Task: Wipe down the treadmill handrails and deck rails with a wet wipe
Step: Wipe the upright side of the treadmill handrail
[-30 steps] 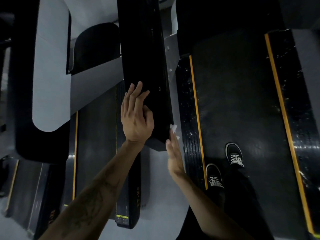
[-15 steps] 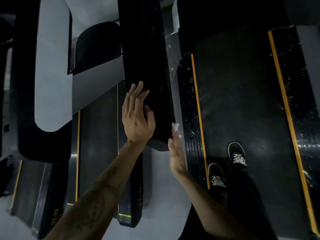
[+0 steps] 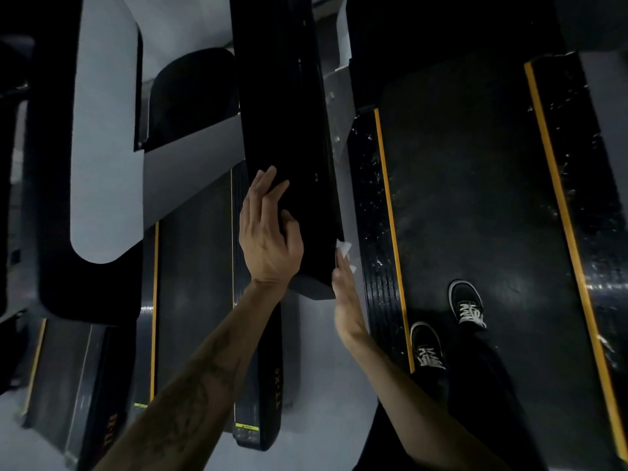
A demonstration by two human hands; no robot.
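We see two black sneakers with white laces (image 3: 467, 302) planted on a dark treadmill belt (image 3: 458, 198), one foot ahead of the other. To the left stands a neighbouring treadmill (image 3: 193, 283) with a yellow stripe along its belt, and pale grey floor (image 3: 326, 419) shows between the machines.

One head cam, wide-angle, looks steeply down from standing height at handrail (image 3: 285, 130) & deck rail (image 3: 373, 232).
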